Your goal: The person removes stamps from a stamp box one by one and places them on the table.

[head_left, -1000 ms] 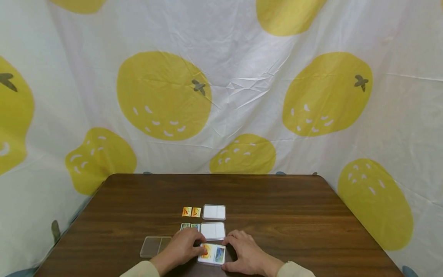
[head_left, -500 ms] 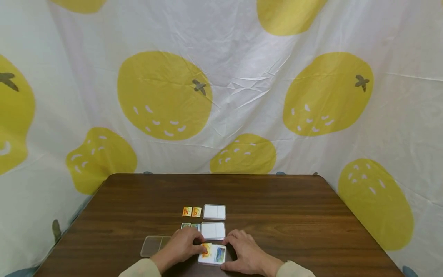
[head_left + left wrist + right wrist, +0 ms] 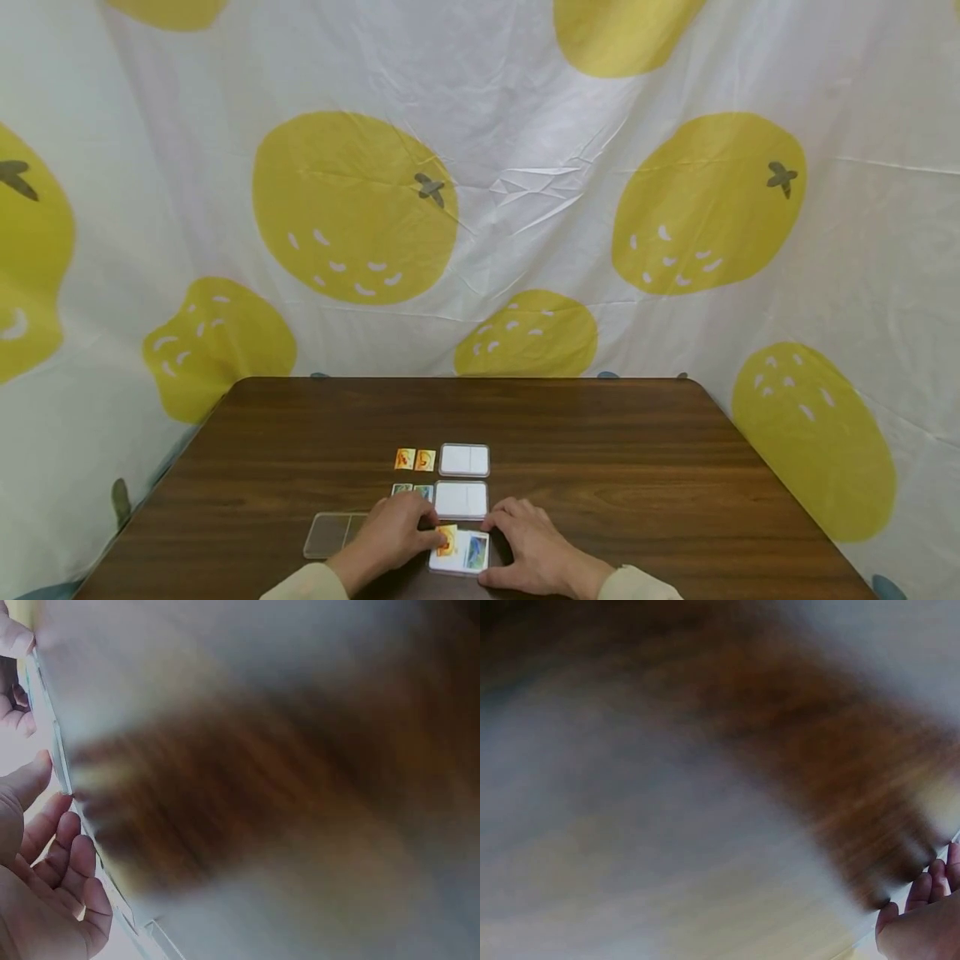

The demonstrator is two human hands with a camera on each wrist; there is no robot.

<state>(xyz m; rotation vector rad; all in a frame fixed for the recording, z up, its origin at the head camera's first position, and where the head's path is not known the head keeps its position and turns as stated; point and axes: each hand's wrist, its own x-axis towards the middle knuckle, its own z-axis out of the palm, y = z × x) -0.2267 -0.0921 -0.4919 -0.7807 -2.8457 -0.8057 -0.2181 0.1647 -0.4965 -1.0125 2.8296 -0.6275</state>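
Observation:
A shallow clear case (image 3: 463,564) with a white inside lies near the table's front, a small blue picture card (image 3: 477,552) in its right half. Over its left half, the left hand (image 3: 393,529) pinches a small orange picture card (image 3: 447,542), which pokes slightly past the case's far edge. The left wrist view shows the left thumb (image 3: 30,780) and index finger close together at a thin edge. With index finger and thumb at two corners, the right hand (image 3: 536,546) holds the case's right side. The right wrist view shows only some right fingers (image 3: 922,889).
Behind the hands lie two white-lined cases, a nearer one (image 3: 461,500) and a farther one (image 3: 464,459). Left of them are two orange cards (image 3: 405,458) and two green-blue cards (image 3: 423,491), partly covered. A clear lid (image 3: 327,534) lies beside the left forearm.
The orange card has shifted slightly and now stands a little past the far edge of the case. Both hands stay almost in place.

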